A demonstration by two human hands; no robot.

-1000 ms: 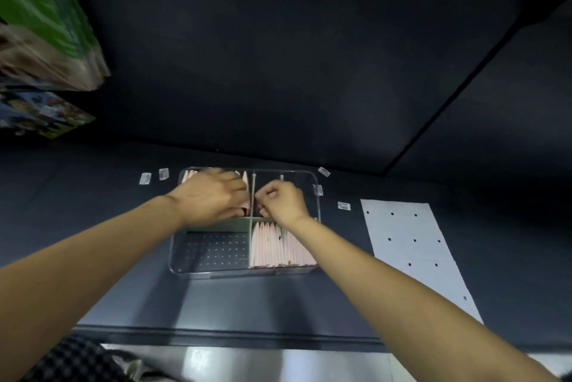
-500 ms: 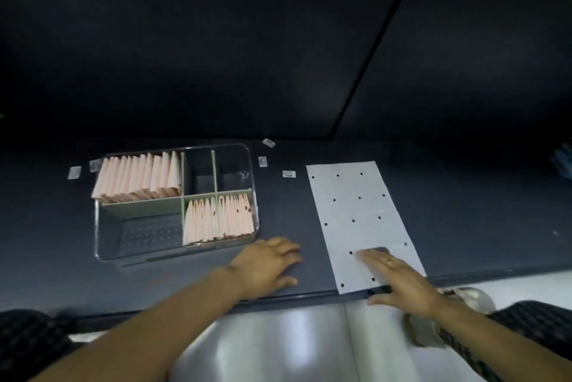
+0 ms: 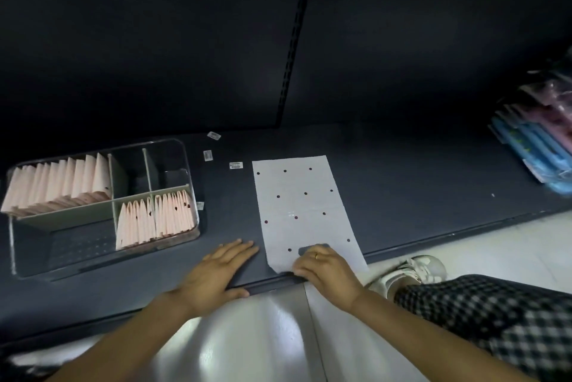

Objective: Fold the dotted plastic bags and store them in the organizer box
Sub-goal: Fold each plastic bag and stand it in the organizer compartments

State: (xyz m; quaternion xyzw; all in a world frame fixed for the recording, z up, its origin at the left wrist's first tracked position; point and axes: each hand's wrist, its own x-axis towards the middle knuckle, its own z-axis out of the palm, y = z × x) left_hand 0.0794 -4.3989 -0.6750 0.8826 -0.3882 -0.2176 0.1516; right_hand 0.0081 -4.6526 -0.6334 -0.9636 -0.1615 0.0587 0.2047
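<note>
Where the dark shelf (image 3: 402, 183) meets its front edge lies one dotted plastic bag (image 3: 301, 202): pale, flat, unfolded, dark dots scattered, handle cutout near me. My right hand (image 3: 325, 270) rests on its near end, fingers curled, pinching the edge. My left hand (image 3: 216, 276) lies flat beside it, fingers straight. Left of both: clear organizer box (image 3: 190, 165), three compartments holding pink folded bags (image 3: 58, 186) upright.

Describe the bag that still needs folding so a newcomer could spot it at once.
On the dark shelf, look right of the clear organizer box. The bag lies flat and unfolded, near edge under the right hand. Unlike the folded pink bags standing in the box, it is a white sheet with dark dots.
</note>
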